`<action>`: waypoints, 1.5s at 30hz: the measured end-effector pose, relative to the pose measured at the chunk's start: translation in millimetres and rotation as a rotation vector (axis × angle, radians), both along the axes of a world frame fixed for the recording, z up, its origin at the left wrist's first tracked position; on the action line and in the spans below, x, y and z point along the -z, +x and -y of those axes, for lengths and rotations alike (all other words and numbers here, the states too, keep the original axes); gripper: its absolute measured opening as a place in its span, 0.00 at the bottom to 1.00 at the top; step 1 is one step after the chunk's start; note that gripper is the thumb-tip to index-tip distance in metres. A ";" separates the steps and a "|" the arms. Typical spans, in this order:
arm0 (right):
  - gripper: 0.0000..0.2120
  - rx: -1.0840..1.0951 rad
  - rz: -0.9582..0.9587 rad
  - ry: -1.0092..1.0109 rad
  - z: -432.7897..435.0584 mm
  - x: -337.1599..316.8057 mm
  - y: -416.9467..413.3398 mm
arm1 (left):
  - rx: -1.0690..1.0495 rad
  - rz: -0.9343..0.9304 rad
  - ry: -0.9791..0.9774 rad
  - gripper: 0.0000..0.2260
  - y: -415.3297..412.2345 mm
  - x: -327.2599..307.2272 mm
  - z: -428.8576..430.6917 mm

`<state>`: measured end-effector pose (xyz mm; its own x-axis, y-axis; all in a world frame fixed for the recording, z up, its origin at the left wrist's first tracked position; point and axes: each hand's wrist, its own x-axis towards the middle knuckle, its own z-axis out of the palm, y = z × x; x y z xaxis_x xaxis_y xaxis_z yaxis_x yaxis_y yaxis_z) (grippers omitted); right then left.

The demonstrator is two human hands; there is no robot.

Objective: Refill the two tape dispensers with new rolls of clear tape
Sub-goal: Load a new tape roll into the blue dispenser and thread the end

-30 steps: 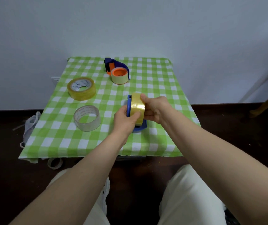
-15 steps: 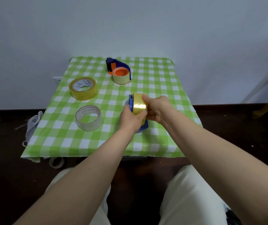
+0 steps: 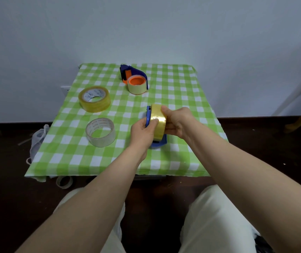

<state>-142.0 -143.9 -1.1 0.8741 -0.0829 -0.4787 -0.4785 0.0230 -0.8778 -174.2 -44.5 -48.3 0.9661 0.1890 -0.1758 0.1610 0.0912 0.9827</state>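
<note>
A blue tape dispenser [image 3: 161, 142] stands on edge near the middle of the checked table, with a yellowish tape roll [image 3: 158, 121] seated in it. My left hand [image 3: 142, 131] grips the dispenser's left side, thumb on the roll's band. My right hand [image 3: 178, 121] holds the roll from the right, fingertips on its top edge. A second blue dispenser [image 3: 134, 74] with an orange hub lies at the back, holding a pale roll [image 3: 137, 87]. Two loose rolls lie at left: a thick yellowish one [image 3: 94, 98] and a clear one [image 3: 100, 132].
The green-and-white checked cloth [image 3: 179, 92] covers a small table against a white wall. An empty tape core [image 3: 64, 182] lies on the dark floor under the front left corner, a white bag [image 3: 37, 138] beside the left edge. My knees sit below the front edge.
Both hands stay on the dispenser and roll. My left thumb has shifted slightly up along the roll's band. The view has drifted a little.
</note>
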 end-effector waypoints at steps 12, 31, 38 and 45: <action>0.16 -0.040 0.047 -0.070 -2.5 -2.1 -3.1 | 0.010 -0.047 0.035 0.07 3.6 -5.6 -8.1; 0.09 0.007 0.015 -0.019 -26.3 3.1 -19.6 | -0.059 -0.239 -0.315 0.13 2.2 -20.7 -2.2; 0.16 -0.038 0.095 -0.094 -28.6 -1.1 -20.8 | -0.066 -0.277 -0.380 0.12 6.8 -22.5 -1.2; 0.16 -0.052 0.138 -0.024 -27.1 6.8 -22.5 | -0.058 -0.308 -0.383 0.09 11.0 -24.1 -4.9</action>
<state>-164.5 -116.8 -7.9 0.9348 -0.0462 -0.3521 -0.3532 -0.0202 -0.9353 -163.1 -39.6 -24.2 0.8481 0.1071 -0.5189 0.4225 0.4542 0.7844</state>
